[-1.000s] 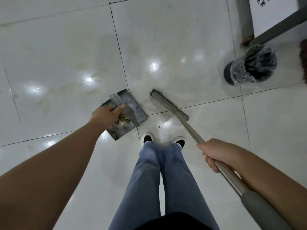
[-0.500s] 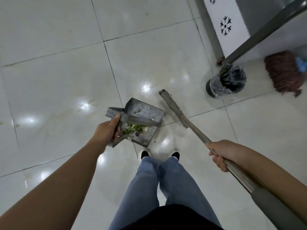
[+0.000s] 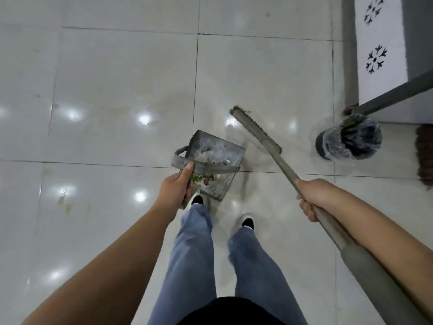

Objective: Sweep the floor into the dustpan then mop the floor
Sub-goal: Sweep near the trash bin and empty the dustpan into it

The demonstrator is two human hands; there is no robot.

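While our left hand (image 3: 177,191) gripped the dustpan (image 3: 212,165) by its strap handle, fingers curled round it, we judged sweeping done: scraps lay inside, and emptying into the bin (image 3: 349,138) came next. Our right hand (image 3: 312,198) held the broom (image 3: 269,146) shaft, fingers wrapped; its long axis ran from that hand toward the dustpan's far right, head lying between dustpan and bin.

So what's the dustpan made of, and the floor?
The dustpan looks like dull grey sheet metal: flat, thin walls with sharp folded corners, though painted plastic can't be ruled out. The floor looks like glazed ceramic tile: glossy white squares that mirror the lights, with dark grout lines between them.
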